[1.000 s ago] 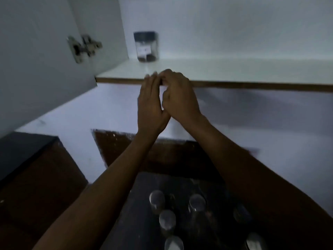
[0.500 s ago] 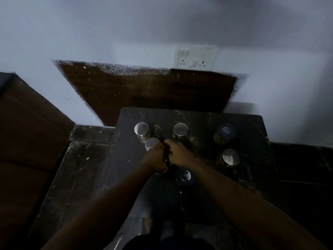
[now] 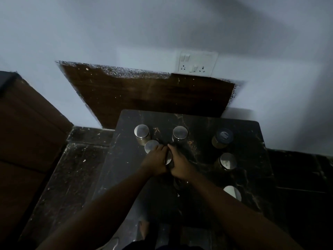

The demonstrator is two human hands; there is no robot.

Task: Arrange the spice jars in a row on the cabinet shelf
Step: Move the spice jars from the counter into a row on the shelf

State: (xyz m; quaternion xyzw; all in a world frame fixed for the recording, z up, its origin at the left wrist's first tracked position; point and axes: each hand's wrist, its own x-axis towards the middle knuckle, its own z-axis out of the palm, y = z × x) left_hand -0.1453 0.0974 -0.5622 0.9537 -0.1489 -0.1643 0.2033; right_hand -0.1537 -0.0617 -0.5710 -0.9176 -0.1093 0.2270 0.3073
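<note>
A: Nearest the camera, what do you see?

B: Two bare forearms reach forward over a dark marble desk (image 3: 252, 134). By the right forearm stands a silver-lidded jar (image 3: 232, 193), partly hidden.

A: And the hands?

B: The left hand (image 3: 155, 162) and right hand (image 3: 180, 164) are pressed together around one spice jar (image 3: 168, 158); only a sliver of its silver lid shows between them. Both are closed on it, fingers curled round its sides.

A: The other jars?

B: One silver lid (image 3: 151, 146) sits just beyond the left hand's fingers, touching or nearly so; I cannot tell which. Farther back stand two more, a left rear jar (image 3: 142, 132) and a middle rear jar (image 3: 180, 133). To the right, well apart from the hands, another silver-topped jar (image 3: 227, 161), and behind it a dark-lidded jar (image 3: 223, 137).

A: Beyond the desk?

B: A brown panel (image 3: 144, 94) against the white wall (image 3: 108, 33), with a switch-and-socket plate (image 3: 196, 64) above it.
</note>
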